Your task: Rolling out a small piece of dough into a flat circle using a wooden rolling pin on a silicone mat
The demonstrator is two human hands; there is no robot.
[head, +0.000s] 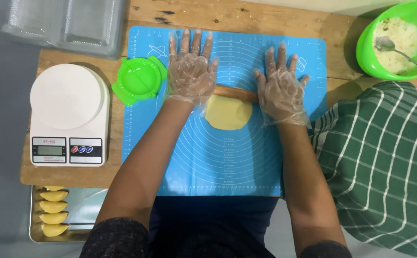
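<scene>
Wooden rolling pin (234, 93) lies mid-frame on the blue silicone mat (227, 157), across the yellow dough disc (227, 113), under the flat, open-fingered gloved left hand (190, 71) and right hand (281, 88).

white kitchen scale (69, 114), green dumpling press (139, 80), green bowl (367, 52), striped cloth (380, 162)

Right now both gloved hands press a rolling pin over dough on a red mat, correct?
Not quite: the mat is blue, not red, as the head view shows. The left hand and right hand do press the rolling pin over the dough.
</scene>
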